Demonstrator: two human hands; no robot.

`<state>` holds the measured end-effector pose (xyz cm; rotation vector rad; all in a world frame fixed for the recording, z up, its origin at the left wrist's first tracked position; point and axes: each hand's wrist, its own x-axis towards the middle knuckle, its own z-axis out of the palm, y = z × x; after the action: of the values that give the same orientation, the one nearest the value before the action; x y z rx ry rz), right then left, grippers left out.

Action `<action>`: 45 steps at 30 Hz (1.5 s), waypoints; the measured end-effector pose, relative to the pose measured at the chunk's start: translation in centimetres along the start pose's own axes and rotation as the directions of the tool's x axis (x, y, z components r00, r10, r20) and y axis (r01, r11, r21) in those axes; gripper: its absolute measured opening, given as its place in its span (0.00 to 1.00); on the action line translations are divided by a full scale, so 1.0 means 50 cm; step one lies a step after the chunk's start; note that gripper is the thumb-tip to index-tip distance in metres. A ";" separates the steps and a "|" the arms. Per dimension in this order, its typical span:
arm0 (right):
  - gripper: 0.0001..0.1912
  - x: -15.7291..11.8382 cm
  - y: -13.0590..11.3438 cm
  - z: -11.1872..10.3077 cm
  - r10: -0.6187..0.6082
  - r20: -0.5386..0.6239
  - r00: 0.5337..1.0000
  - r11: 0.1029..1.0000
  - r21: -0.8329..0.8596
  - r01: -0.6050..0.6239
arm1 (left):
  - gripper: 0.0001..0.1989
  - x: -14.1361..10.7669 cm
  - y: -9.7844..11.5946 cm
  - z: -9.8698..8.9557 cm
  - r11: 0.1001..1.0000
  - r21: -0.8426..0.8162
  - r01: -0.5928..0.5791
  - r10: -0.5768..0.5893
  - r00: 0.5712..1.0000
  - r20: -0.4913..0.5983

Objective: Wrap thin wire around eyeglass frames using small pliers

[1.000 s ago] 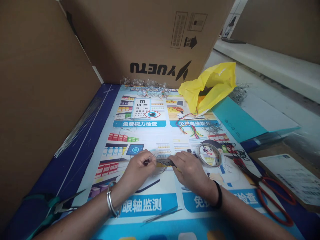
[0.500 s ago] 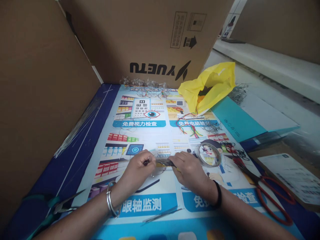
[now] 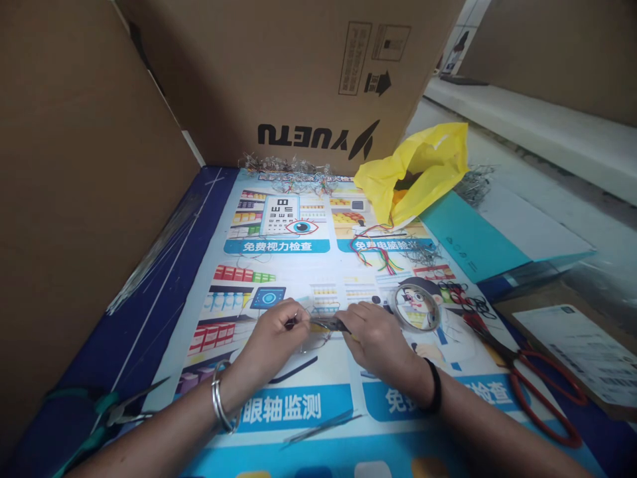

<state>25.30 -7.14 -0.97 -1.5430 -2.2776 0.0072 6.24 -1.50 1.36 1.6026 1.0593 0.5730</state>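
My right hand [image 3: 374,334] is closed round a pair of pliers [image 3: 331,324], its jaws pointing left toward my other hand. Thumb and fingers of my left hand [image 3: 281,330] pinch a thin wire piece [image 3: 318,344], whose fine loops hang just below the plier jaws. The jaws meet the wire close to my left fingertips; exactly how they grip it is too small to tell. Both hands are over the printed poster sheet [image 3: 338,372]. A roll of clear tape [image 3: 417,307] lies just beyond my right hand.
Red-handled scissors [image 3: 542,388] lie at right, green-handled pliers [image 3: 107,415] at lower left. Straight wires [image 3: 154,255] lie along the left, a few more [image 3: 323,427] in front. A yellow bag [image 3: 423,169] and wire tangles [image 3: 293,166] sit toward the back. Cardboard walls [image 3: 223,79] enclose the workspace.
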 end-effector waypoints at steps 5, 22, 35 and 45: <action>0.10 0.000 0.001 0.001 0.009 0.029 1.000 1.000 0.006 -0.009 | 0.05 0.001 -0.002 0.001 0.999 -0.025 0.023 -0.023 1.000 0.006; 0.03 0.016 0.005 -0.017 0.308 0.223 0.925 0.738 0.557 -0.380 | 0.09 0.006 -0.020 0.001 0.950 -0.265 0.165 -0.157 0.986 0.052; 0.04 0.008 -0.016 -0.004 0.425 0.223 0.877 0.624 0.629 -0.463 | 0.08 0.000 -0.006 0.006 0.927 -0.304 0.217 -0.167 0.969 0.183; 0.06 0.008 -0.017 -0.003 0.420 0.253 0.872 0.603 0.639 -0.476 | 0.08 0.003 -0.008 0.005 0.977 -0.138 0.160 -0.133 0.973 0.189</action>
<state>24.45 -7.15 -0.54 -1.6211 -1.5458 0.9632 6.37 -1.47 0.89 1.4006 0.9670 0.3929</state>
